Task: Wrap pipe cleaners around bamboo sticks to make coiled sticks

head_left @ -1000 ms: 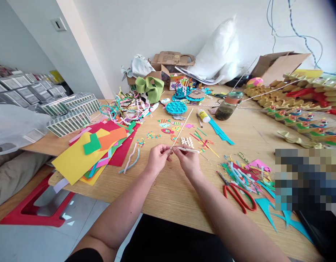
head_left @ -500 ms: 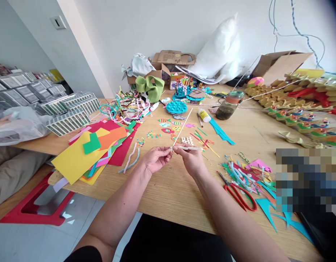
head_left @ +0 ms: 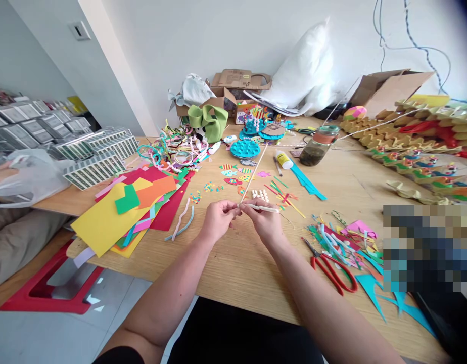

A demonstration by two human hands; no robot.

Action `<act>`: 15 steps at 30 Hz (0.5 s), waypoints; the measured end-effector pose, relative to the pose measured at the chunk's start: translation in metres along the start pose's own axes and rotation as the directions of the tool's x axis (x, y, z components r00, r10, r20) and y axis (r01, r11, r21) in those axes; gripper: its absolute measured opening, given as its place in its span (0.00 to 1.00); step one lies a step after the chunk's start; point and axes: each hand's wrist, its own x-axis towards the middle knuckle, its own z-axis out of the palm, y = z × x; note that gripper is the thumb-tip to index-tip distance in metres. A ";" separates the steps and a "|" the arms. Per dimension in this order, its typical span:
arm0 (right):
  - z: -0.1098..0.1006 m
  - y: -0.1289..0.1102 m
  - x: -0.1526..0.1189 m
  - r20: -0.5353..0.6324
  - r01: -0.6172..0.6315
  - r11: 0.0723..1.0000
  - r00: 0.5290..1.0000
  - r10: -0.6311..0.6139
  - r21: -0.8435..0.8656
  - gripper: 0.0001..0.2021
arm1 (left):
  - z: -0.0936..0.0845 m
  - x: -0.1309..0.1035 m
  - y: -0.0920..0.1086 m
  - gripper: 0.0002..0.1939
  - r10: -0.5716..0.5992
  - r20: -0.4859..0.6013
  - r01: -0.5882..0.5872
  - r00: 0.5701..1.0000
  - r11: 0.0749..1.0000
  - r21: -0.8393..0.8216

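A thin whitish strip (head_left: 255, 171) rises from between my fingertips, and its other part (head_left: 267, 208) lies along the fingers of my right hand (head_left: 267, 222). My left hand (head_left: 219, 221) pinches the strip's bend, its fingertips meeting those of my right hand. The very tips hide the bend. Beyond my hands lie small paper fish (head_left: 232, 181) and a group of small white pieces (head_left: 260, 194). A pink wavy strip (head_left: 181, 219) and a blue one (head_left: 187, 226) are left of my left hand.
Coloured sheets (head_left: 104, 219) overlap at the left. Red-handled scissors (head_left: 332, 268) and scraps (head_left: 345, 242) lie at the right. Farther back stand a glue bottle (head_left: 284, 160), a glass jar (head_left: 319, 146) and a blue disc (head_left: 245, 148). A person's hand (head_left: 0, 173) is by a plastic bag.
My left hand has turned slightly, its fingers curling closer round the bend. The strip's right part has dipped slightly and its free end has shifted left.
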 end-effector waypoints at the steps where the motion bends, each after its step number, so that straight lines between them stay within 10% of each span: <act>1: 0.000 0.001 0.000 0.002 0.008 1.000 1.000 -0.008 -0.006 0.09 | 0.000 0.000 0.000 0.12 0.013 -0.003 -0.013 1.000 0.999 0.030; 15: -0.012 -0.003 0.007 0.220 -0.117 0.956 0.974 0.057 0.270 0.09 | -0.010 0.001 0.005 0.12 -0.106 0.288 0.193 0.952 0.936 -0.293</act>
